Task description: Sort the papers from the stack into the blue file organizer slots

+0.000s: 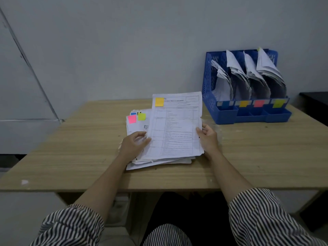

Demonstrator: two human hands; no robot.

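Both hands (134, 142) (207, 137) grip top sheet (177, 125) (organizer (223, 110) beyond).

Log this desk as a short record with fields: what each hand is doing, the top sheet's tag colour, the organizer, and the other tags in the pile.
left hand: grips the lifted sheet's left edge
right hand: pinches its right edge
top sheet: printed form, orange sticky note at top left
paper stack: under the sheet on the wooden desk; pink, green and blue notes show
blue file organizer: back right, four slots holding papers, tagged blue, orange, pink, green
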